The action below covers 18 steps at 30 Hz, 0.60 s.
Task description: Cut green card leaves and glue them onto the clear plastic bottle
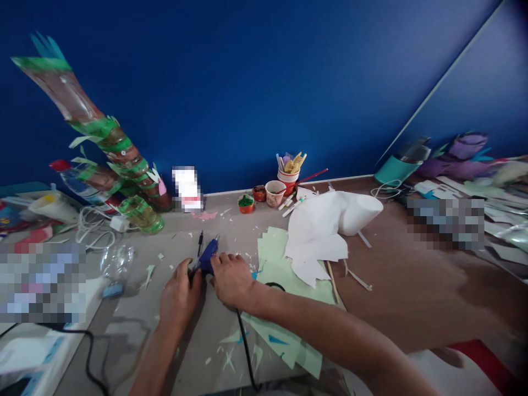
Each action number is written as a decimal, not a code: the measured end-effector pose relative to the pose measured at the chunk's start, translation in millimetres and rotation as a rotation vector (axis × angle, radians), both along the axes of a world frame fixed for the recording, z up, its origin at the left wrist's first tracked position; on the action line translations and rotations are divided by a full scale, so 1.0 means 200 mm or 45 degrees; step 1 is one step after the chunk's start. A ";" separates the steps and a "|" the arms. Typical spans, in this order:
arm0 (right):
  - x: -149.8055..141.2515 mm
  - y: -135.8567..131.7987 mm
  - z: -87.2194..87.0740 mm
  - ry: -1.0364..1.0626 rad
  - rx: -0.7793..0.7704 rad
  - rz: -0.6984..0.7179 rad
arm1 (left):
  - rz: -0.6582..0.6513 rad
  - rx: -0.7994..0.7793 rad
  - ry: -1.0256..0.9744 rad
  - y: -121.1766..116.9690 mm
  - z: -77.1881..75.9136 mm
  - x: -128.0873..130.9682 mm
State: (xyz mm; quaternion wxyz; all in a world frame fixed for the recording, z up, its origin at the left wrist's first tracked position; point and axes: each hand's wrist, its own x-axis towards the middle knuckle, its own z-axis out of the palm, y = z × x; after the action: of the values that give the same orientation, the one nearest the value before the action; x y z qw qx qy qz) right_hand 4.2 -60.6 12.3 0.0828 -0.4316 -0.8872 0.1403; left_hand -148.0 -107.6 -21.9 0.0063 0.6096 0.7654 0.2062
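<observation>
A blue glue gun (207,257) points away from me over the grey table (136,324). My right hand (233,279) is wrapped round its body from the right, and a black cord (246,346) runs out below that hand. Close against the gun's left side, my left hand (181,294) is closed with thumb and fingers drawn together. Whatever sits between those fingers is hidden or too small to name. Just beyond them lies a black pen (200,242). Pale green paper sheets (272,253) lie under and beside my right forearm, with a white paper shape (315,231) on top.
A tall painted plastic-bottle model (124,151) leans at the left. Small paint cups (246,204) and a paper cup (275,193) stand by the blue wall. A clear plastic bottle piece (116,264), a white cable (93,228) and paper scraps lie left. A turquoise container (396,168) stands right.
</observation>
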 end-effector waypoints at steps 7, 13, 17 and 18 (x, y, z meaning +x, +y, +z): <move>0.32 -0.02 0.08 -0.033 -0.046 -0.007 | 0.037 -0.032 0.060 0.00 -0.03 -0.02; 0.65 -0.07 0.07 -0.151 -0.106 -0.042 | 0.099 -0.078 0.178 0.00 -0.03 -0.05; 0.71 -0.13 0.04 -0.177 -0.138 -0.047 | 0.086 0.017 0.301 0.00 -0.01 -0.07; 0.71 -0.13 0.04 -0.178 -0.145 -0.036 | 0.054 0.071 0.335 -0.01 0.01 -0.07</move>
State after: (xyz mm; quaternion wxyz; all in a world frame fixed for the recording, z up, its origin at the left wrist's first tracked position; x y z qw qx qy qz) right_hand 145.7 -87.4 20.2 -0.0020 -0.4569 -0.8752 0.1590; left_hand -161.4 -109.0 -20.7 -0.1156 0.6149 0.7663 0.1459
